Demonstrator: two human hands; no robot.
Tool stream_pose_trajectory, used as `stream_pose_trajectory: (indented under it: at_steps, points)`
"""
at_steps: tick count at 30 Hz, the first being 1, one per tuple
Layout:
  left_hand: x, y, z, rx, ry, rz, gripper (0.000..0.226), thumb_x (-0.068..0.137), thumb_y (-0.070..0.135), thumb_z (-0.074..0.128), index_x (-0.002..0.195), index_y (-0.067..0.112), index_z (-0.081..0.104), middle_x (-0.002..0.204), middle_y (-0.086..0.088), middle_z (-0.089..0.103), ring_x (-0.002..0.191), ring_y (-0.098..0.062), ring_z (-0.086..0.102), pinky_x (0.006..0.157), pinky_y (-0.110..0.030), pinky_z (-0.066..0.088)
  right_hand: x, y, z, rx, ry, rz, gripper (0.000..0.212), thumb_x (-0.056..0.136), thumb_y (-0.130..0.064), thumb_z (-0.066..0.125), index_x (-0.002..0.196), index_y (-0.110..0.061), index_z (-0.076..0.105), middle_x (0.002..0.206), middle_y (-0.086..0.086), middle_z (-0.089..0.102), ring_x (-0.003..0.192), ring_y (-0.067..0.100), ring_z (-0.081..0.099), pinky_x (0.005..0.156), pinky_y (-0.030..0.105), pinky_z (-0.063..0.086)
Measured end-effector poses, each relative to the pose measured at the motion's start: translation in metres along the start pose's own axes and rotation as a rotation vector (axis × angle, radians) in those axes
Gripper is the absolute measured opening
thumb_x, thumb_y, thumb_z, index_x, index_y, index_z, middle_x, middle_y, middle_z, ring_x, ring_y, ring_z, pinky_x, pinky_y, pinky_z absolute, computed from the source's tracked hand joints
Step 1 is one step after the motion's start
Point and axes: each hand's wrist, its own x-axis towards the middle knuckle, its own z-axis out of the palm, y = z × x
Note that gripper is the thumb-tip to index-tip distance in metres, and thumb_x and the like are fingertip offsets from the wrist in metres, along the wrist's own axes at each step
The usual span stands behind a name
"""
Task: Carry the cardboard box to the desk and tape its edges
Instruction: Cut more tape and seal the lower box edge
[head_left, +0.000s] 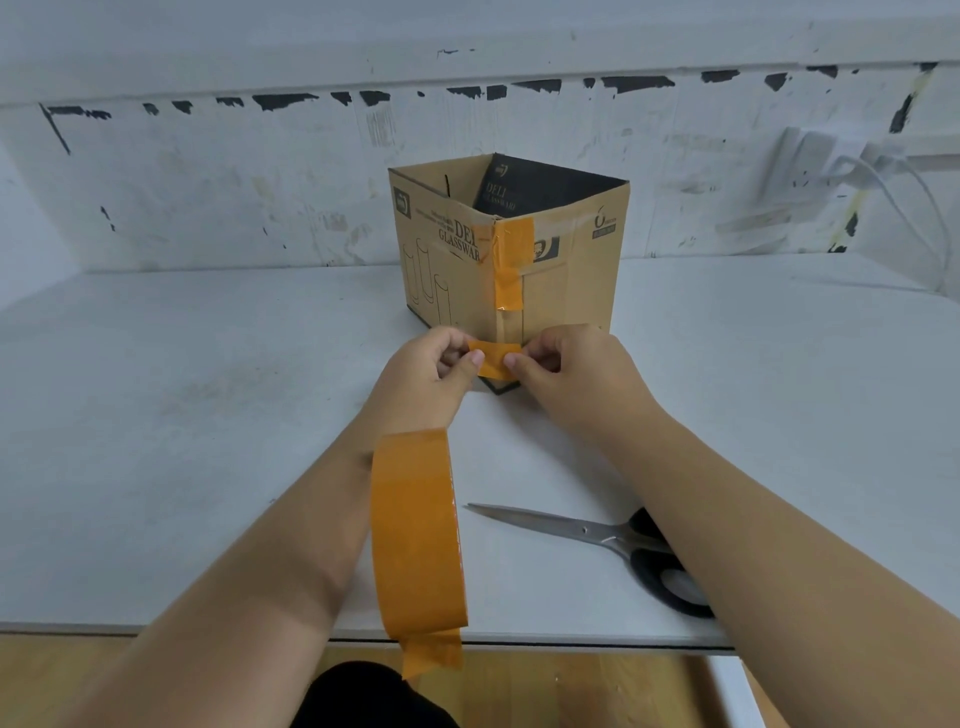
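Observation:
An open-topped brown cardboard box (452, 260) printed "DELI GLASSWARE" stands on the white desk (208, 415), one vertical corner turned toward me. Orange tape strips (511, 260) cover the upper part of that corner. A short orange tape piece (493, 358) is stretched flat in front of the corner's lower part; my left hand (436, 374) pinches its left end and my right hand (566, 374) pinches its right end. The orange tape roll (415, 530) hangs around my left forearm like a bracelet, a loose end dangling below it.
Scissors (597, 540) with black handles lie shut on the desk under my right forearm, blades pointing left. The desk's front edge (519, 644) runs just below them. A scuffed white wall rises behind the box, with a socket and white cables (852, 171) at the right.

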Motion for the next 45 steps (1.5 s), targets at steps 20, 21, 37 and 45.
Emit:
stream_pose_trajectory:
  at_steps: [20,21,37,45]
  points:
    - [0.011,-0.003,0.008,-0.029,0.073,-0.065,0.009,0.091,0.031,0.059,0.095,0.023,0.059,0.082,-0.009,0.066,0.076,-0.023,0.064,0.063,-0.022,0.048,0.001,0.005,-0.002,0.114,-0.001,0.121,0.025,0.089,-0.041,0.062,0.077,-0.02,0.067,0.062,-0.006,0.061,0.056,0.009,0.051,0.05,0.022,0.036]
    - [0.012,-0.003,0.008,-0.037,0.078,-0.068,0.008,0.091,0.031,0.059,0.093,0.023,0.058,0.081,-0.009,0.065,0.075,-0.023,0.064,0.063,-0.022,0.048,0.001,0.005,-0.002,0.123,0.004,0.133,0.025,0.089,-0.041,0.062,0.076,-0.02,0.067,0.062,-0.006,0.061,0.056,0.008,0.051,0.05,0.021,0.035]
    - [0.02,-0.005,0.01,-0.02,0.044,-0.119,0.014,0.083,0.047,0.058,0.088,0.035,0.055,0.078,0.009,0.064,0.073,-0.011,0.066,0.062,-0.024,0.044,0.006,0.004,0.002,0.084,0.028,0.212,0.037,0.088,-0.053,0.058,0.076,-0.019,0.068,0.066,-0.004,0.066,0.059,0.009,0.056,0.05,0.023,0.039]
    - [0.024,-0.009,0.012,0.047,0.006,-0.124,0.013,0.083,0.049,0.059,0.083,0.039,0.052,0.076,0.013,0.063,0.069,0.002,0.058,0.059,-0.022,0.038,0.009,0.007,0.004,0.128,0.045,0.246,0.033,0.084,-0.052,0.063,0.075,-0.021,0.067,0.07,-0.006,0.069,0.065,0.011,0.061,0.056,0.026,0.046]
